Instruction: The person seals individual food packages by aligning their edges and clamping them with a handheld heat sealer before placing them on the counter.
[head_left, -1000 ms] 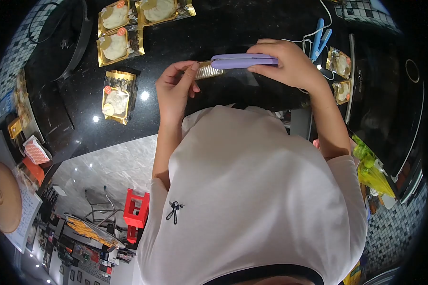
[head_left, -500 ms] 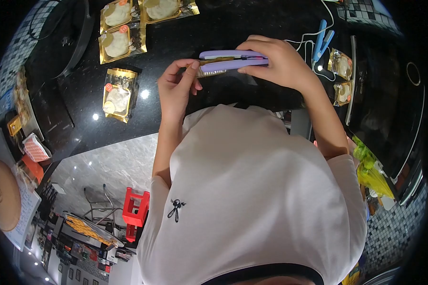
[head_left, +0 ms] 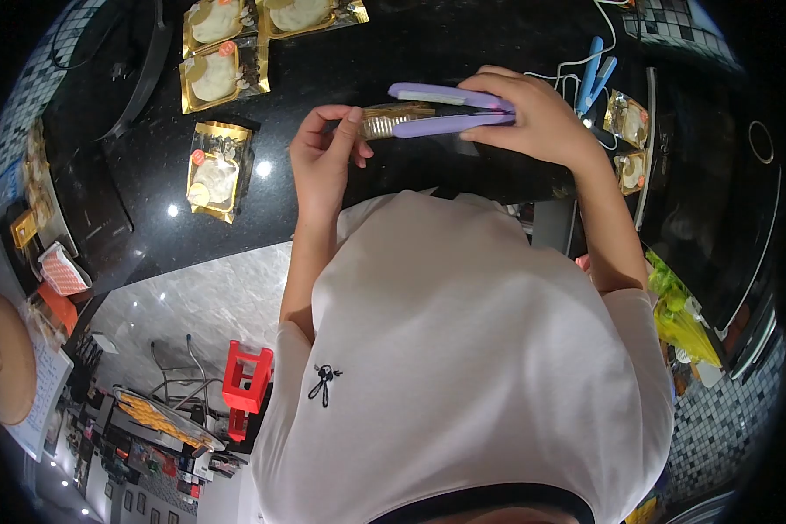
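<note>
My right hand is wrapped round the hinge end of a purple hair straightener. Its two plates stand apart like jaws and point to the left. Between thumb and fingers, my left hand pinches a gold-and-clear food packet, seen nearly edge-on with a ribbed tray inside. The packet's right edge lies beside the tips of the straightener; whether any of it sits between the plates I cannot tell. On the black counter to the left lies a similar gold packet with a pale round item in it.
More gold packets lie at the back left. A blue hair straightener with a white cord rests at the right, near two small packets. A black pan-like object stands at the far left.
My right hand has moved the purple straightener to the right, away from my left hand, and its plates have opened wider. More of the packet shows. My left hand stays nearly in place.
</note>
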Demonstrator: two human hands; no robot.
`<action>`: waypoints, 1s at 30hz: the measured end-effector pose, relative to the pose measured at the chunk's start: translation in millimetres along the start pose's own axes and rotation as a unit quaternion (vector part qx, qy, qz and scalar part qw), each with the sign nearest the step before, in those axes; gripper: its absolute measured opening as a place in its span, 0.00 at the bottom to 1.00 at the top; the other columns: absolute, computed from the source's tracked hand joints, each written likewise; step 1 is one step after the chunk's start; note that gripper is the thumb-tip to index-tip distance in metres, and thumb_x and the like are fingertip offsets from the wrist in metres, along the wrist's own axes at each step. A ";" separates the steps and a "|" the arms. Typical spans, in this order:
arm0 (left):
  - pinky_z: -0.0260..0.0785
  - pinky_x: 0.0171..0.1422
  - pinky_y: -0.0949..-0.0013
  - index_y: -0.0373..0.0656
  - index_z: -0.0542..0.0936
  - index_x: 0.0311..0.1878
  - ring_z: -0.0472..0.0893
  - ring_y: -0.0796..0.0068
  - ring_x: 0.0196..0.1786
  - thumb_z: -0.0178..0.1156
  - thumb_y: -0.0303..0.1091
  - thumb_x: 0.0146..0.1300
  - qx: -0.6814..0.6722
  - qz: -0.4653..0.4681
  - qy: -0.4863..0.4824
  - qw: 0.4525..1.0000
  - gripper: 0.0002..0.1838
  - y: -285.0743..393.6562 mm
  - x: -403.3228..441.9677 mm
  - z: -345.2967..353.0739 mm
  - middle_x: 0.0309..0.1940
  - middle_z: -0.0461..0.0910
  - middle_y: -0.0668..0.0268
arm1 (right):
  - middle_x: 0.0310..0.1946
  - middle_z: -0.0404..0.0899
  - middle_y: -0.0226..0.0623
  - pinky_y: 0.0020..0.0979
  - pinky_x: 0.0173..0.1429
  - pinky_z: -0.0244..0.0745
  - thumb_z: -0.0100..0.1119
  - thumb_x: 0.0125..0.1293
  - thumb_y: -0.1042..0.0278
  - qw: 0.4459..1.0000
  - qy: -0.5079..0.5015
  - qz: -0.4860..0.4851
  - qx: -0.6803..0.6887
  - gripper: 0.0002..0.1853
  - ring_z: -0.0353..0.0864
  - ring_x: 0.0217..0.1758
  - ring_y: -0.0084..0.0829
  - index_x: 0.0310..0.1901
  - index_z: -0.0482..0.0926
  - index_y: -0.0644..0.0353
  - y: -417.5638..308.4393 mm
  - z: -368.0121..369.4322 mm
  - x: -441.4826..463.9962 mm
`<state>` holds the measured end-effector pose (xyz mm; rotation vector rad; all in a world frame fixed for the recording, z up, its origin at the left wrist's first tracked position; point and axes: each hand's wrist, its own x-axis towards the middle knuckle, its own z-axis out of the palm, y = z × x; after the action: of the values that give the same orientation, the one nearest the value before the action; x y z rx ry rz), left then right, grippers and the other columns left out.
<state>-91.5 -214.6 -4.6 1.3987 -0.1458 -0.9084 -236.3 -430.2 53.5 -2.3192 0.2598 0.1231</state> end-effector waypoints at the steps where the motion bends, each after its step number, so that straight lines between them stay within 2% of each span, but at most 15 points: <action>1: 0.63 0.24 0.79 0.38 0.76 0.38 0.74 0.81 0.22 0.60 0.32 0.65 -0.002 -0.001 -0.003 1.000 0.07 -0.5 0.2 0.1 0.20 0.75 0.67 | 0.38 0.77 0.39 0.30 0.43 0.73 0.69 0.50 0.65 1.000 -0.003 0.011 -0.007 0.22 0.79 0.39 0.39 0.47 0.77 0.62 1.7 -2.7 -1.7; 10: 0.65 0.24 0.80 0.37 0.76 0.39 0.75 0.82 0.21 0.61 0.31 0.64 -0.032 0.002 -0.003 0.999 0.08 -1.6 0.9 0.3 0.24 0.78 0.66 | 0.34 0.78 0.37 0.30 0.38 0.73 0.68 0.52 0.64 0.999 0.024 -0.029 -0.001 0.17 0.80 0.34 0.38 0.42 0.79 0.62 -4.4 13.6 10.9; 13: 0.66 0.24 0.80 0.36 0.77 0.42 0.75 0.82 0.22 0.61 0.31 0.64 -0.044 0.004 -0.004 0.999 0.09 -3.1 1.3 -0.7 0.23 0.78 0.66 | 0.32 0.78 0.36 0.29 0.34 0.72 0.66 0.54 0.65 0.998 0.044 -0.045 -0.003 0.15 0.79 0.31 0.36 0.41 0.79 0.62 -5.0 16.2 13.1; 16: 0.64 0.26 0.78 0.37 0.77 0.45 0.74 0.82 0.24 0.60 0.31 0.64 -0.006 0.002 0.002 1.000 0.10 2.5 -0.2 1.5 0.27 0.78 0.66 | 0.32 0.78 0.37 0.28 0.33 0.72 0.66 0.56 0.65 0.998 0.045 -0.036 -0.013 0.14 0.78 0.30 0.35 0.41 0.79 0.63 -6.9 15.7 12.4; 19: 0.65 0.27 0.78 0.36 0.79 0.45 0.75 0.82 0.26 0.61 0.29 0.63 0.031 0.053 0.015 0.998 0.09 -3.4 3.7 -2.0 0.38 0.78 0.64 | 0.32 0.77 0.37 0.28 0.32 0.71 0.65 0.56 0.66 0.997 0.055 -0.046 -0.015 0.14 0.78 0.29 0.35 0.42 0.80 0.63 0.9 15.2 12.8; 22: 0.66 0.26 0.82 0.34 0.80 0.39 0.76 0.82 0.27 0.62 0.27 0.62 0.046 0.069 0.007 0.997 0.06 -4.4 9.1 -4.2 0.48 0.74 0.64 | 0.31 0.77 0.37 0.27 0.34 0.71 0.65 0.57 0.66 0.998 0.043 -0.037 -0.005 0.13 0.78 0.29 0.34 0.41 0.80 0.64 2.6 12.0 14.2; 25: 0.65 0.28 0.79 0.35 0.81 0.40 0.75 0.82 0.27 0.61 0.28 0.63 0.054 0.064 0.005 0.996 0.06 -2.8 10.8 -1.1 0.48 0.75 0.62 | 0.35 0.77 0.35 0.26 0.38 0.70 0.65 0.58 0.66 0.999 0.007 -0.023 0.042 0.14 0.77 0.34 0.30 0.44 0.79 0.64 11.0 8.2 12.6; 28: 0.65 0.28 0.79 0.35 0.81 0.40 0.75 0.81 0.27 0.61 0.28 0.63 0.047 0.072 -0.011 0.996 0.06 -6.9 12.8 -0.9 0.48 0.74 0.62 | 0.38 0.75 0.33 0.25 0.42 0.69 0.65 0.58 0.66 0.993 0.033 0.012 0.111 0.17 0.74 0.40 0.25 0.47 0.77 0.63 22.4 3.2 4.6; 29: 0.65 0.28 0.79 0.35 0.81 0.40 0.75 0.81 0.27 0.61 0.28 0.63 0.044 0.072 -0.009 0.996 0.06 -7.3 12.7 -1.1 0.48 0.74 0.62 | 0.40 0.73 0.31 0.24 0.44 0.67 0.65 0.58 0.67 0.991 0.019 0.045 0.128 0.19 0.71 0.43 0.23 0.50 0.76 0.63 22.7 -2.2 1.7; 30: 0.65 0.28 0.79 0.35 0.81 0.40 0.75 0.81 0.27 0.61 0.28 0.63 0.042 0.072 -0.007 0.997 0.06 -7.7 12.8 -1.1 0.48 0.74 0.62 | 0.40 0.73 0.31 0.24 0.44 0.67 0.66 0.58 0.67 0.992 0.014 0.039 0.116 0.19 0.71 0.42 0.24 0.50 0.76 0.63 22.0 -5.6 -0.4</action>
<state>-85.8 -221.0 -16.9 1.4402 -0.2952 -0.8013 -241.5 -449.0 41.9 -2.0818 0.3595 0.0946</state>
